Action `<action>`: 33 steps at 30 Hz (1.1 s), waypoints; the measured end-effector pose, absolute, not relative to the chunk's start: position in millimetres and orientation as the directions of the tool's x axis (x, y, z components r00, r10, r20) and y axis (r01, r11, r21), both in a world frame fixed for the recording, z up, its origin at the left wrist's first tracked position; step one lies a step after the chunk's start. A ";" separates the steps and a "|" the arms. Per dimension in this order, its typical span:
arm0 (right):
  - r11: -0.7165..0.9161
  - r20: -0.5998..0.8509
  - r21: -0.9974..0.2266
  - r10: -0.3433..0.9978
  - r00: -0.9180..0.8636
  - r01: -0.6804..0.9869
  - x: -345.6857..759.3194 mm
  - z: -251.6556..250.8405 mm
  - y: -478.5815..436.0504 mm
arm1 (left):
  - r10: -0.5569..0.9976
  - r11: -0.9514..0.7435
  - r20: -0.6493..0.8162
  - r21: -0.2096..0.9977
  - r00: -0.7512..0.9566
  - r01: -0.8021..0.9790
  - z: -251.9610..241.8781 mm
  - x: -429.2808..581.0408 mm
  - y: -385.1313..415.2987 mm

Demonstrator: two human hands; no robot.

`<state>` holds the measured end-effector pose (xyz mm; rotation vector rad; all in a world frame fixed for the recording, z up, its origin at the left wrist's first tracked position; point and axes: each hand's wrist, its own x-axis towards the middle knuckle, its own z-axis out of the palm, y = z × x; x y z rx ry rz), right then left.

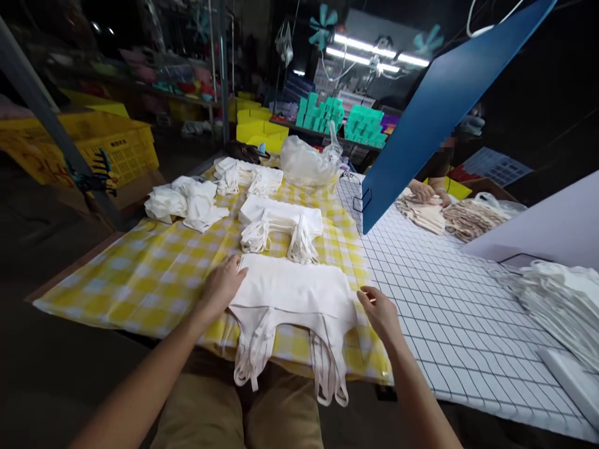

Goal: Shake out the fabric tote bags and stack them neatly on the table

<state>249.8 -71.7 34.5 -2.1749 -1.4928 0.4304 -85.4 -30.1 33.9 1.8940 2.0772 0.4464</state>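
A stack of white strapped tops [292, 284], seemingly camisoles, lies flat in front of me, its straps hanging over the table's near edge. My left hand [224, 282] rests against the stack's upper left corner, thumb apart from the fingers and touching the cloth. Just off the right edge is my right hand [380, 312], its fingers loosely bent with a gap at the thumb; no cloth shows in it. Right behind sits another folded white stack [281, 218] with bunched straps.
A yellow checked cloth [154, 268] covers my table. Farther back are more white garments [187, 202] and a clear plastic bag [306, 159]. A blue panel [421, 125] rises at right beside a white grid surface [412, 299]. Beyond it, another person's hands [423, 190] touch beige cloth.
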 end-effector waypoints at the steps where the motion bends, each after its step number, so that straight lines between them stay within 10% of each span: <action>1: -0.307 0.037 -0.506 0.926 0.376 0.806 245.8 31.2 -60.7 | 0.995 0.096 -0.025 0.406 -0.094 0.909 30.7 -80.8 -23.4; 16: -0.126 0.454 -0.360 0.842 0.292 0.924 219.3 -17.7 -47.0 | 0.966 0.021 0.233 0.353 -0.109 0.935 4.5 -64.7 -16.3; 25: -0.201 0.057 -0.706 0.939 0.338 0.679 234.0 2.8 -35.9 | 0.984 0.174 -0.106 0.737 -0.143 0.653 5.6 -86.5 9.3; 33: -0.083 -0.059 -0.924 0.995 0.076 0.374 252.4 65.5 -55.1 | 0.958 0.061 -0.057 0.998 0.282 -0.006 50.3 -109.5 -6.7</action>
